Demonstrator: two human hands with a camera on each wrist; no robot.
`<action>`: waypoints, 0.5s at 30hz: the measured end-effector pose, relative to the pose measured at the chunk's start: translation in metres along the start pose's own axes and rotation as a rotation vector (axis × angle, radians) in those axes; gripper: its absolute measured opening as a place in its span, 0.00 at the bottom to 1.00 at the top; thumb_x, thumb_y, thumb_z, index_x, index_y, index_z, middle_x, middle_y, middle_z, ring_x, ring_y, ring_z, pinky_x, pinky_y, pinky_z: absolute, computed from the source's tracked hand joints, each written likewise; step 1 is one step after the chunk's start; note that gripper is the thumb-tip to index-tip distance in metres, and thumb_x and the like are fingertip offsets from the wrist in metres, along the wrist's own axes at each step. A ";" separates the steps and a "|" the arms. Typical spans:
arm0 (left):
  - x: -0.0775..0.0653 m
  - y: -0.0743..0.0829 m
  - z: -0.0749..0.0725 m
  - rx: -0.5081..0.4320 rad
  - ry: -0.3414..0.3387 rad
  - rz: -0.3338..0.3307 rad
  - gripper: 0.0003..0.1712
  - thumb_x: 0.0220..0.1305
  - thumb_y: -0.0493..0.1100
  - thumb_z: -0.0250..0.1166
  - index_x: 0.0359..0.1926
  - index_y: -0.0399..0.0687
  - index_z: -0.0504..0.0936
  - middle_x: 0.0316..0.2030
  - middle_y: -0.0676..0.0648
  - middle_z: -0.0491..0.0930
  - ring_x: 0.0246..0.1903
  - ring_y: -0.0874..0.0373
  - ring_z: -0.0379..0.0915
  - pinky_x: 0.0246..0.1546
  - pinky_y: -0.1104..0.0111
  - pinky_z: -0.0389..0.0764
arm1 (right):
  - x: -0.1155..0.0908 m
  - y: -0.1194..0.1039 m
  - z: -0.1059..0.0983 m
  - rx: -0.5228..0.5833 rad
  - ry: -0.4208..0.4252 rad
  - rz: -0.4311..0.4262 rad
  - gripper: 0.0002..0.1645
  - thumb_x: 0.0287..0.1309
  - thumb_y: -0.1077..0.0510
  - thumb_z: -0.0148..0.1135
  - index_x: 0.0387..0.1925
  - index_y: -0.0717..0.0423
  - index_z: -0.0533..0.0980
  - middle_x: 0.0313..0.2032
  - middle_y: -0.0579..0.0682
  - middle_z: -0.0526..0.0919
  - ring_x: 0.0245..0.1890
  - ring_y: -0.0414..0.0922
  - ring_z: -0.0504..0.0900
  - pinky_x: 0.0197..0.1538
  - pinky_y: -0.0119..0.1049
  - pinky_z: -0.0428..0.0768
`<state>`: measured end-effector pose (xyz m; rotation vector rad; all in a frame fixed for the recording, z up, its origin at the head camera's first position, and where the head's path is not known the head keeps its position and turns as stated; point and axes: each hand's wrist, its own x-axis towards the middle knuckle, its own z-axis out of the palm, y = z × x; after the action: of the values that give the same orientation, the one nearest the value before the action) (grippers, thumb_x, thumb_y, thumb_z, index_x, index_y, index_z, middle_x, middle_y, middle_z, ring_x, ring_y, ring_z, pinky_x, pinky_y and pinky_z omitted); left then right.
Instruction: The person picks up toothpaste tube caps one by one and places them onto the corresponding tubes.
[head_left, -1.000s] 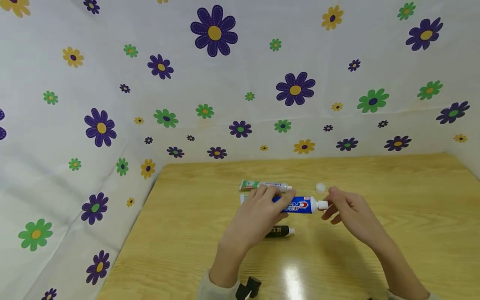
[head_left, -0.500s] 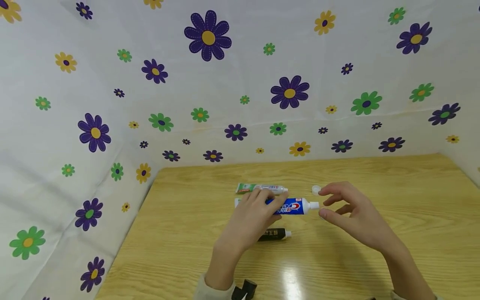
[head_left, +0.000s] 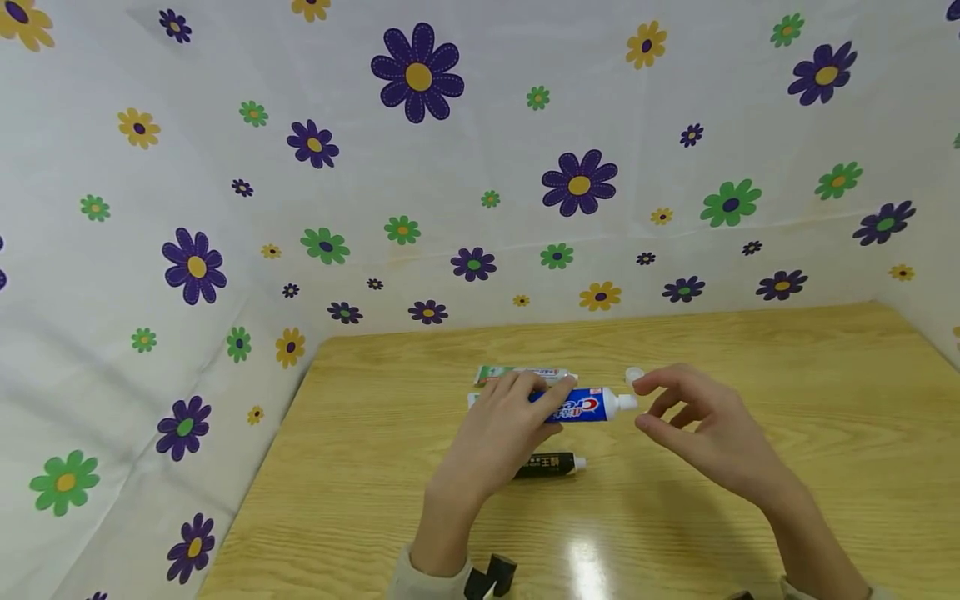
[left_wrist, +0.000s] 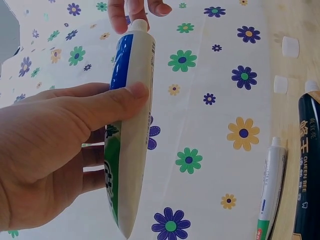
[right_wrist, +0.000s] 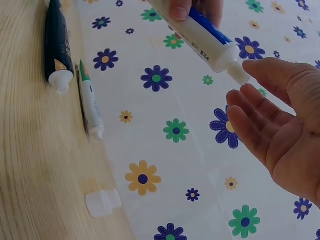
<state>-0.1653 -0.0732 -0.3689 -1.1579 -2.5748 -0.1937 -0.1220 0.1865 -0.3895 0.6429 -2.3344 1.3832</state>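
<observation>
A blue, white and green toothpaste tube (head_left: 581,406) is raised over the table, with its white cap end (right_wrist: 239,74) pointing right. My left hand (head_left: 504,425) grips its body, thumb (left_wrist: 112,107) across the pale side and fingers behind. Beside the cap end, my right hand (head_left: 701,429) has its thumb and fingers spread and slightly bent, with a small gap to the cap in the head view. In the right wrist view, the right fingertips (right_wrist: 251,65) are close around that cap end. The left hand hides the middle of the tube in the head view.
A green and white toothpaste tube (head_left: 525,375) lies behind the held one. Nearer to me lies a black tube (head_left: 551,465) with a white tip. Small white caps (right_wrist: 102,202) rest on the wooden table (head_left: 360,467). A flower-patterned cloth (head_left: 480,150) bounds the back and sides.
My right hand has moved its fingers off the cap, turned and spread them beside it. The left hand keeps its hold on the tube, its cap end now tipped slightly upward.
</observation>
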 end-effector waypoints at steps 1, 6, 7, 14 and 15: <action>-0.001 0.000 0.000 -0.004 0.002 0.001 0.31 0.63 0.50 0.70 0.67 0.59 0.75 0.49 0.49 0.79 0.53 0.51 0.75 0.61 0.56 0.75 | -0.001 0.000 0.001 0.004 0.007 -0.006 0.25 0.52 0.74 0.70 0.50 0.52 0.78 0.44 0.47 0.82 0.33 0.37 0.82 0.32 0.31 0.82; -0.001 0.000 0.000 -0.004 0.022 0.015 0.31 0.62 0.49 0.71 0.66 0.59 0.75 0.48 0.48 0.80 0.53 0.51 0.75 0.60 0.55 0.75 | -0.002 0.000 0.006 -0.002 0.034 -0.026 0.25 0.51 0.75 0.69 0.50 0.54 0.78 0.43 0.48 0.83 0.33 0.37 0.82 0.31 0.30 0.81; 0.000 0.000 -0.001 -0.005 0.026 0.018 0.31 0.61 0.49 0.72 0.65 0.59 0.75 0.48 0.48 0.80 0.53 0.51 0.75 0.60 0.55 0.75 | -0.002 0.000 0.007 -0.009 0.037 -0.027 0.25 0.51 0.75 0.70 0.50 0.54 0.78 0.42 0.48 0.83 0.32 0.36 0.82 0.31 0.30 0.81; -0.002 -0.001 -0.001 -0.024 0.005 0.009 0.31 0.62 0.49 0.70 0.66 0.59 0.75 0.49 0.48 0.79 0.54 0.50 0.75 0.61 0.55 0.74 | -0.001 0.000 0.008 -0.025 0.028 -0.018 0.26 0.50 0.75 0.70 0.49 0.54 0.78 0.41 0.47 0.83 0.30 0.36 0.81 0.30 0.29 0.81; -0.003 -0.002 -0.001 -0.025 0.004 0.004 0.31 0.63 0.49 0.70 0.66 0.59 0.75 0.49 0.48 0.79 0.54 0.50 0.75 0.61 0.54 0.74 | 0.000 0.000 0.008 -0.024 0.021 -0.017 0.25 0.50 0.75 0.71 0.49 0.53 0.78 0.41 0.47 0.83 0.29 0.37 0.81 0.30 0.29 0.81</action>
<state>-0.1646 -0.0765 -0.3687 -1.1701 -2.5738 -0.2283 -0.1221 0.1793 -0.3930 0.6358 -2.3204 1.3458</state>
